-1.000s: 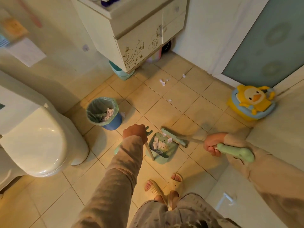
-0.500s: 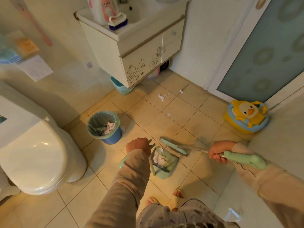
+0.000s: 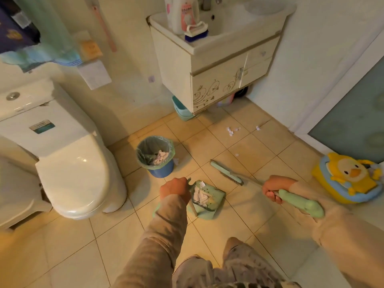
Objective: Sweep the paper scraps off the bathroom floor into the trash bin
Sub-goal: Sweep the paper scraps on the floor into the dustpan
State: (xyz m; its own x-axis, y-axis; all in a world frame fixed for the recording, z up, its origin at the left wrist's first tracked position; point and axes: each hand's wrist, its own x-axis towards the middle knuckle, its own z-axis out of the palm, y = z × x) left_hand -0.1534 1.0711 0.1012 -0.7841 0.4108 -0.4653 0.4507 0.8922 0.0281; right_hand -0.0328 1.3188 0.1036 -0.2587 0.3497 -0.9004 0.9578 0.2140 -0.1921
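My left hand (image 3: 175,189) grips the upright handle of a green dustpan (image 3: 209,201) that rests on the tiled floor with white paper scraps in it. My right hand (image 3: 274,189) is closed on the long handle of a green broom, whose head (image 3: 225,172) lies on the floor just right of the pan. A blue trash bin (image 3: 158,156) with a green liner stands beyond my left hand and holds crumpled paper. More paper scraps (image 3: 231,130) lie farther off near the cabinet, with a single scrap (image 3: 258,128) beside them.
A white toilet (image 3: 68,173) fills the left side. A sink cabinet (image 3: 216,75) hangs on the far wall with a teal basin (image 3: 181,110) under it. A yellow duck potty (image 3: 347,177) sits at the right by the frosted door (image 3: 357,113).
The view has tilted up, showing more of the sink and toilet tank. Both hands keep their grips; the dustpan and broom head stay close together on the floor.
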